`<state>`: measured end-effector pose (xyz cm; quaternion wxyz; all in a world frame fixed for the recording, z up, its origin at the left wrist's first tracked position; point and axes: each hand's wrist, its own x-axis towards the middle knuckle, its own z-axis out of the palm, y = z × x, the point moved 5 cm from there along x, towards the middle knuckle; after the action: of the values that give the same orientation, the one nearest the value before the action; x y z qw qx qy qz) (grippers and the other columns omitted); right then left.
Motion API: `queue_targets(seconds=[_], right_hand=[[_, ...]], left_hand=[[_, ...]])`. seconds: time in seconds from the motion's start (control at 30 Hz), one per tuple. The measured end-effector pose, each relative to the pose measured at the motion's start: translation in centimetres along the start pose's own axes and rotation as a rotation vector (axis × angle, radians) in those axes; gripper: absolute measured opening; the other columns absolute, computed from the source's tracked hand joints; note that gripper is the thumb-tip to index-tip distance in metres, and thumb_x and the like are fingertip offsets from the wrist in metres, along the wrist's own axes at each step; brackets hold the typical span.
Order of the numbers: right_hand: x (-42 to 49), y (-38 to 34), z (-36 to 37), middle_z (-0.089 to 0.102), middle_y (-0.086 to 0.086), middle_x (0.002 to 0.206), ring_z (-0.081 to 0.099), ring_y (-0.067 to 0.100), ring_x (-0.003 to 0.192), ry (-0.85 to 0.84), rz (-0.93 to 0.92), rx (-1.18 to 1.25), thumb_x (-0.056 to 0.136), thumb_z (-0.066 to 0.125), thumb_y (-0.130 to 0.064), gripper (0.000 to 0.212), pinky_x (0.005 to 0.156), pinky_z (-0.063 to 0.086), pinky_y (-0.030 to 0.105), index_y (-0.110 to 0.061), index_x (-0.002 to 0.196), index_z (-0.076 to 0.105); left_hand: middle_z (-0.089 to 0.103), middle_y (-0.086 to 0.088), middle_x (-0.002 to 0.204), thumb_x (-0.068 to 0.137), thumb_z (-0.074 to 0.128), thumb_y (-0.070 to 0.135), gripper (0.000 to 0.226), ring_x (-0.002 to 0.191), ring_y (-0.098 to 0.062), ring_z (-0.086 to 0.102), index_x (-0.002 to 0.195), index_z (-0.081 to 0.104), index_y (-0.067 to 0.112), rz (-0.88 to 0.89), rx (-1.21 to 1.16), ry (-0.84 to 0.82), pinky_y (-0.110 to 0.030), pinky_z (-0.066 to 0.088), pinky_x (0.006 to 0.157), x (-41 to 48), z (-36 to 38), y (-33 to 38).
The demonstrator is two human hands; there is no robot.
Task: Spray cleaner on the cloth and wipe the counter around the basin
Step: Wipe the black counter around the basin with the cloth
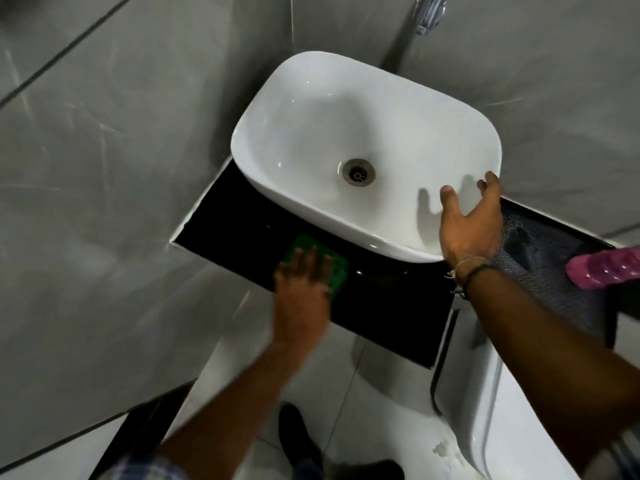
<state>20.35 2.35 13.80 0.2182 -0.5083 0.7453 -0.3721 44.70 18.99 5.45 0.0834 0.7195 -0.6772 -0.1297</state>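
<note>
Nearest the camera, a dark shoe (pixel 294 434) stands on the white floor tiles (pixel 381 410), directly below the left forearm.

Left hand (pixel 304 289): pressed palm-down, fingers spread flat, on a green cloth (pixel 337 266). The image is blurred here, so no more than a flat, open press can be stated; the fingers are not curled around the cloth. The cloth lies on the black surface (pixel 235 220), partly covered by the hand, its far edge showing beyond the fingertips and just short of the basin's front wall.

Right hand (pixel 467 223): open, fingers spread, palm resting over the near right rim of the white basin (pixel 346 133). The thumb hangs inside the bowl; the other fingers reach along the rim. This grip holds nothing. A thin band (pixel 471 268) circles the wrist.

To the right of the right wrist, a dark mesh mat (pixel 540 265) covers the surface, and a pink bottle (pixel 606 268) lies on its side there, near the frame edge; whether it is the cleaner cannot be determined.

Beyond both hands, the basin sits on the surface with a metal drain (pixel 357 171) at its centre. Grey wall tiles (pixel 104 133) stand behind, with a chrome fitting (pixel 429 12) at the top edge.
</note>
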Motion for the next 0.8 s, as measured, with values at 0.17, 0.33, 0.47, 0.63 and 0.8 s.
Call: queue_targets(seconds=[0.17, 0.33, 0.47, 0.63, 0.8], right_hand=[[0.2, 0.1, 0.0, 0.056, 0.003, 0.159, 0.055, 0.026, 0.144, 0.013, -0.01, 0.002, 0.093, 0.068, -0.051, 0.082, 0.121, 0.044, 0.041, -0.018, 0.162, 0.039], [0.2, 0.4, 0.1, 0.055, 0.003, 0.16, 0.053, 0.024, 0.146, 0.012, -0.006, 0.038, 0.092, 0.067, -0.052, 0.084, 0.123, 0.041, 0.041, -0.019, 0.163, 0.038], [0.1, 0.1, 0.0, 0.055, 0.004, 0.159, 0.053, 0.025, 0.146, 0.008, -0.005, 0.045, 0.092, 0.067, -0.052, 0.084, 0.124, 0.041, 0.043, -0.018, 0.163, 0.038], [-0.1, 0.0, 0.0, 0.055, 0.001, 0.16, 0.051, 0.023, 0.148, 0.008, 0.009, 0.035, 0.093, 0.067, -0.052, 0.082, 0.125, 0.04, 0.042, -0.02, 0.163, 0.037], [-0.1, 0.0, 0.2, 0.054, 0.0, 0.161, 0.051, 0.023, 0.149, 0.007, 0.014, 0.02, 0.092, 0.066, -0.056, 0.085, 0.125, 0.04, 0.043, -0.021, 0.163, 0.037]], left_hand=[[0.039, -0.009, 0.168, 0.09, 0.058, 0.03, 0.072, 0.158, -0.035, 0.03, 0.159, 0.042, 0.021, 0.233, -0.12, -0.067, -0.054, 0.022, 0.129, -1.6, 5.0, 14.9], [0.035, -0.007, 0.17, 0.102, 0.046, 0.031, 0.059, 0.16, -0.031, 0.026, 0.16, 0.039, 0.024, 0.331, -0.073, -0.041, -0.049, 0.019, 0.13, -1.6, 6.0, 14.3], [0.039, -0.004, 0.169, 0.098, 0.044, 0.038, 0.06, 0.155, -0.031, 0.037, 0.158, 0.045, 0.029, 0.25, -0.037, -0.04, -0.049, 0.031, 0.124, -0.7, 4.0, 7.0], [0.043, -0.014, 0.166, 0.1, 0.041, 0.032, 0.058, 0.152, -0.037, 0.04, 0.156, 0.05, 0.019, 0.016, 0.052, 0.026, -0.057, 0.036, 0.118, 0.8, -1.2, -9.3], [0.033, -0.014, 0.171, 0.107, 0.031, 0.034, 0.058, 0.159, -0.037, 0.027, 0.162, 0.039, 0.017, -0.13, 0.03, 0.074, -0.057, 0.025, 0.124, 0.7, -4.9, -18.8]])
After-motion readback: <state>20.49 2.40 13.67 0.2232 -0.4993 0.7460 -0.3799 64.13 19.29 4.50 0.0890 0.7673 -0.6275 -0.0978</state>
